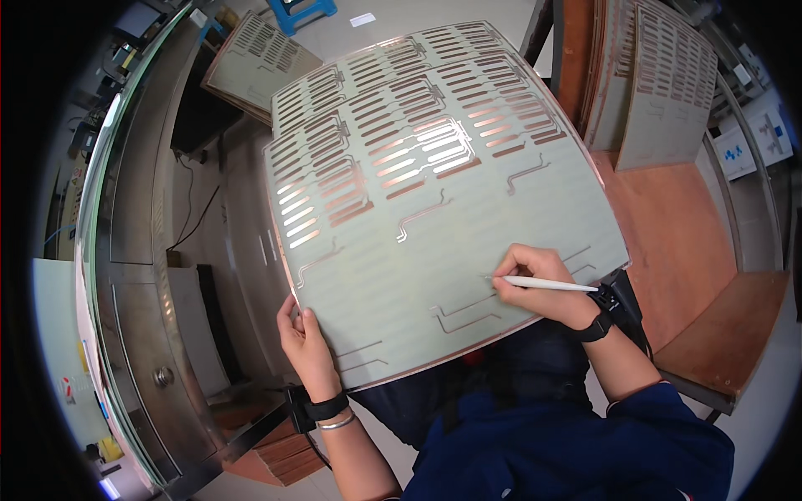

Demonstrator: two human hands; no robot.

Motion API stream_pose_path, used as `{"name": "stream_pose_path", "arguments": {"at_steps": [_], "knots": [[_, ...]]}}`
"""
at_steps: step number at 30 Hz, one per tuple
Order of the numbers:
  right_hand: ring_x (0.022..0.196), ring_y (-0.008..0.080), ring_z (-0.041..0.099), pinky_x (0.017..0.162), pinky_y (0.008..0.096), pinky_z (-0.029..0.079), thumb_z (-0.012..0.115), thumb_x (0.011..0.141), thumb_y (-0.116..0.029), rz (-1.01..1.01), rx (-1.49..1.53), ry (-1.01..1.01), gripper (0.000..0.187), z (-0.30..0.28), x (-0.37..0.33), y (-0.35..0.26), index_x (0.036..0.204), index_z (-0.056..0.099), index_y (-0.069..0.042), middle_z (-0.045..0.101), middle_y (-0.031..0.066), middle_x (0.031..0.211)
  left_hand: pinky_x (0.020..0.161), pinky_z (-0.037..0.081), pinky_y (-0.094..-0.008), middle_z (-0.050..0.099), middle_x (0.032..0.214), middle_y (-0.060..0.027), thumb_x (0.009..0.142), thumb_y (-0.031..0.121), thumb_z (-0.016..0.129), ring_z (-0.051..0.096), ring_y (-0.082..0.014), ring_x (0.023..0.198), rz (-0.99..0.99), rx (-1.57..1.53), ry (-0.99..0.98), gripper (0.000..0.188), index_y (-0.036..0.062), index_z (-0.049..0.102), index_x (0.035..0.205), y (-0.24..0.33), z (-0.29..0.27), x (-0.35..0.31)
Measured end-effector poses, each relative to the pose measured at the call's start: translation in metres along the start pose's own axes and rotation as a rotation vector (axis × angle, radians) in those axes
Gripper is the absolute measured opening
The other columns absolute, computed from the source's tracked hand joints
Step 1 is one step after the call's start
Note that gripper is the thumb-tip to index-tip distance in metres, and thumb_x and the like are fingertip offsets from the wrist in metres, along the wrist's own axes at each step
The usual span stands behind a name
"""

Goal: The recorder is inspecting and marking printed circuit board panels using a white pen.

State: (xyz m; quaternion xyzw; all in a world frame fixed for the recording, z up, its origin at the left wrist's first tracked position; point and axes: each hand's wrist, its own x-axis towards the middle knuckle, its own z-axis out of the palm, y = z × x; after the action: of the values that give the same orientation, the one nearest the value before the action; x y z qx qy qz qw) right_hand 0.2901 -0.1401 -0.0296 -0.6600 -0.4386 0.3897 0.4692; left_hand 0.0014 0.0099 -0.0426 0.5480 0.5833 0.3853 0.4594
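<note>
A large pale grey-green circuit board panel [368, 275] with rows of copper slots and thin bent traces lies tilted across my lap. My left hand [305, 346] grips its left edge near the close corner, thumb along the rim and fingers against the side. In my right hand [543, 284] is a slim white pen-shaped tool [547, 285], pinched between thumb and fingers. Its thin tip points left over a plain stretch of the panel; whether it touches the surface I cannot tell.
More patterned panels [668, 92] stand leaning at the far right, on a reddish-brown board [677, 242]. Another panel stack [259, 63] leans at the far left. A metal cabinet with a round knob [163, 377] runs along my left. A blue stool [301, 12] stands beyond.
</note>
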Motion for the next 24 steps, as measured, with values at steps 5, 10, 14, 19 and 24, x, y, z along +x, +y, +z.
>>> {"name": "stream_pose_path", "arguments": {"at_steps": [5,10,14,19,24], "knots": [[0.058,0.0090,0.052,0.054,0.0249,0.042,0.067,0.078,-0.011,-0.059,-0.034,-0.055,0.013,0.009,0.015,-0.009,0.079,0.058,-0.001,0.057,0.0048,0.065,0.077,0.044,-0.0216,0.063,0.096,-0.0090,0.096,0.006,0.047,0.056,-0.0083,0.084,0.000,-0.005,0.015,0.032,-0.0044,0.044,0.127,0.003,0.002,-0.002],[0.057,0.0106,0.053,0.054,0.0254,0.043,0.067,0.078,-0.011,-0.051,-0.069,-0.064,0.013,0.010,0.019,-0.008,0.079,0.058,-0.001,0.057,0.0052,0.064,0.077,0.043,-0.0212,0.063,0.095,-0.0082,0.096,0.006,0.047,0.056,-0.0079,0.083,0.005,-0.011,0.019,0.032,-0.0044,0.044,0.127,0.004,0.003,-0.001],[0.057,0.0105,0.053,0.054,0.0257,0.043,0.066,0.078,-0.011,-0.033,-0.078,-0.016,0.013,0.012,0.020,-0.006,0.078,0.058,-0.001,0.058,0.0059,0.065,0.076,0.043,-0.0203,0.062,0.094,-0.0074,0.096,0.006,0.048,0.055,-0.0073,0.082,-0.008,-0.004,0.022,0.033,-0.0043,0.044,0.127,0.008,0.004,0.000],[0.058,0.0101,0.054,0.054,0.0253,0.043,0.066,0.078,-0.010,-0.065,-0.030,-0.052,0.012,0.012,0.019,-0.008,0.078,0.058,-0.001,0.059,0.0065,0.066,0.076,0.042,-0.0203,0.062,0.092,-0.0069,0.096,0.007,0.048,0.054,-0.0069,0.081,-0.010,-0.011,0.014,0.033,-0.0042,0.044,0.127,0.004,0.002,0.000],[0.057,0.0097,0.054,0.054,0.0249,0.043,0.066,0.077,-0.010,0.010,-0.055,0.003,0.012,0.011,0.018,-0.006,0.077,0.058,-0.001,0.059,0.0058,0.065,0.078,0.043,-0.0212,0.063,0.096,-0.0065,0.096,0.006,0.048,0.055,-0.0074,0.086,-0.008,-0.009,0.002,0.033,-0.0027,0.045,0.128,0.006,0.002,-0.003]]}}
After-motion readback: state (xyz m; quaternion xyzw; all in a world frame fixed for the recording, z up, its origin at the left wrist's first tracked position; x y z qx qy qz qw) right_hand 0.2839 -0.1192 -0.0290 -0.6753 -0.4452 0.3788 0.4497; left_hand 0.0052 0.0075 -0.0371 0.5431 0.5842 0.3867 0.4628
